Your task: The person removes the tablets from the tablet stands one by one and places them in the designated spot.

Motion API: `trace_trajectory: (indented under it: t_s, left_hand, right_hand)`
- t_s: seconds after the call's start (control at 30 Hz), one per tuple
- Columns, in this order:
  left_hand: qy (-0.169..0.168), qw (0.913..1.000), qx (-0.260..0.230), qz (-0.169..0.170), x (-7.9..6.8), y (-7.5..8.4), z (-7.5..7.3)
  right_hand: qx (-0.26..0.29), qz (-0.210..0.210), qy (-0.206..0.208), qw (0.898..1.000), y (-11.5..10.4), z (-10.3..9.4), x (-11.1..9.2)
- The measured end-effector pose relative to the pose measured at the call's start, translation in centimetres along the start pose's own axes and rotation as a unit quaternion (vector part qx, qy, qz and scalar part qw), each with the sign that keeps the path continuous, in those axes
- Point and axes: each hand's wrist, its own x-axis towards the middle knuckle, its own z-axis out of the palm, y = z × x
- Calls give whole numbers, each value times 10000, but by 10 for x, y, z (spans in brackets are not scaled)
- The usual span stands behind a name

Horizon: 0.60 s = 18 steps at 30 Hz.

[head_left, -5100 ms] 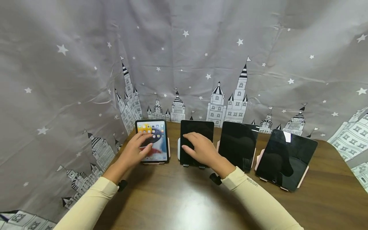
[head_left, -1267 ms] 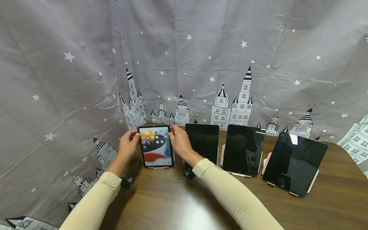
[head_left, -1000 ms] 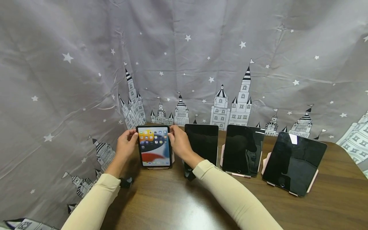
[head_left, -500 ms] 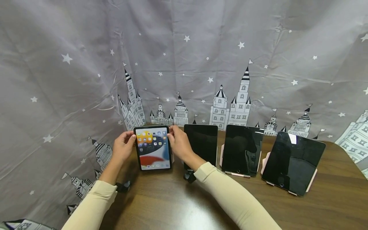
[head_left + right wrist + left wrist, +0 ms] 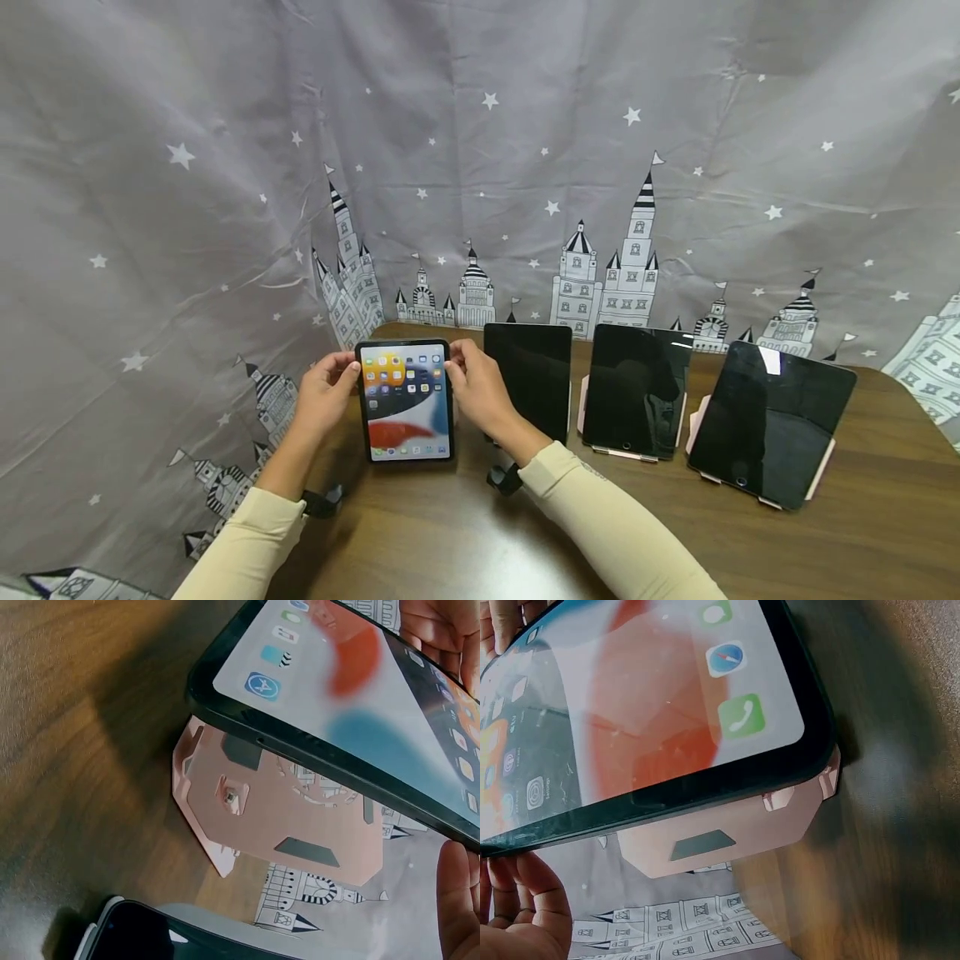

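A tablet (image 5: 405, 408) with a lit home screen of app icons is held upright at the left of the table. My left hand (image 5: 321, 400) grips its left edge, thumb at the side and fingers going behind. My right hand (image 5: 483, 396) pinches the opposite edge near the top. Behind the tablet, the right wrist view shows a rose-pink metal stand (image 5: 300, 836), apart from the tablet's lower end. In the left wrist view part of that stand (image 5: 649, 851) shows past the tablet's edge; the head view has it mostly hidden.
Three dark-screened tablets lean on stands to the right: one (image 5: 532, 367) close to my right hand, a middle one (image 5: 637, 392) and a far-right one (image 5: 772, 425). A grey curtain (image 5: 480, 167) with castles and stars hangs behind the wooden table (image 5: 450, 533).
My hands went from hovering before two tablets to gripping the lit one by its sides. It has come off its stand, down and toward me.
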Motion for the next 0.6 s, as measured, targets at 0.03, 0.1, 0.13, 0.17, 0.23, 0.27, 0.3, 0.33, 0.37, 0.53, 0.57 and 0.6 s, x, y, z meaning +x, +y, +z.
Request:
trace_trajectory:
  t_s: [0.03, 0.1, 0.13, 0.17, 0.23, 0.27, 0.3, 0.33, 0.37, 0.53, 0.57, 0.6]
  left_hand:
    - [-2, 10000, -29, -10, -1, 1, 0]
    - [-15, 10000, -52, -19, -4, 2, 0]
    - [-26, 10000, -48, -24, -4, 3, 0]
    - [-37, 10000, -62, -22, -5, 4, -1]
    - [-92, 9999, -34, -25, -8, 6, -3]
    - [-128, 9999, -27, -28, -10, 7, -3]
    - [-168, 9999, -3, -32, -12, 8, -4]
    - [-208, 9998, 45, -32, -14, 8, -4]
    - [-244, 9997, 65, -42, -16, 9, -5]
    - [-464, 9986, 222, -153, -24, 5, -6]
    - [-501, 9983, 237, -189, -26, 5, -7]
    - [-535, 9980, 255, -213, -27, 4, -7]
  right_hand:
    - [14, 28, -24, 10000, 0, -1, -1]
    - [57, 87, -91, 9999, -1, -2, -5]
    - [86, 113, -117, 9998, -1, -2, -6]
    - [125, 144, -131, 9997, -2, -2, -7]
    - [193, 210, -137, 9995, -3, -2, -10]
    - [238, 278, -155, 9992, -3, -2, -12]
    - [258, 333, -167, 9990, -4, -2, -13]
    - [294, 388, -175, 9987, -4, -2, -15]
    - [316, 438, -183, 9984, -5, -2, -17]
    - [395, 509, -268, 9976, -3, 0, -24]
    - [428, 536, -310, 9972, -2, 1, -26]
    - [473, 568, -345, 9967, -1, 2, -27]
